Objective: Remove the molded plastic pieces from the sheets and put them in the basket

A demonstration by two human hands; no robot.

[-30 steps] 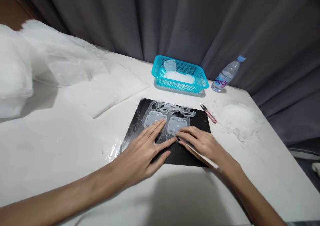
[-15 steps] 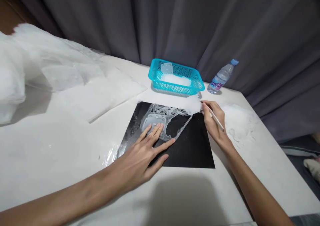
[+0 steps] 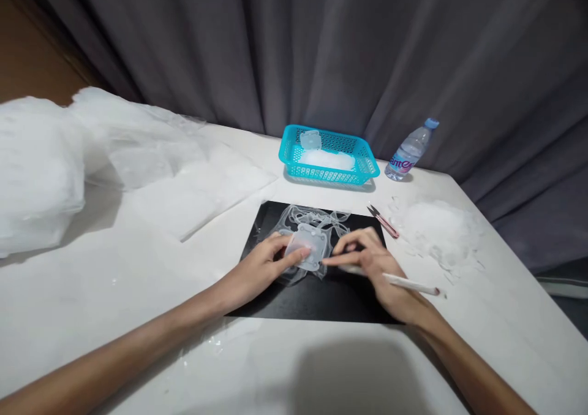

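Note:
My left hand point(image 3: 278, 258) grips a flat, translucent squarish piece point(image 3: 313, 243) between thumb and fingers, over the black mat point(image 3: 321, 301). My right hand point(image 3: 372, 268) holds a white pen-like tool point(image 3: 411, 284), its back end pointing right; the front end is blurred. The right index fingertip is at the lower right edge of the piece. Under and behind the piece lies a tangle of clear plastic film or strips point(image 3: 305, 216) on the mat. Small snips with pinkish handles point(image 3: 389, 226) rest just beyond the mat's right edge.
Behind the mat stands a turquoise basket point(image 3: 331, 175) with translucent pieces inside. A water bottle point(image 3: 407, 154) is right of it. Clear scraps point(image 3: 438, 228) are heaped at the right, large white plastic bags point(image 3: 41, 170) at the left.
My left hand has gone from lying spread on the plastic to gripping the squarish piece. My right hand has moved down and nearer to it, with the tool. The snips now show; the view has shifted slightly.

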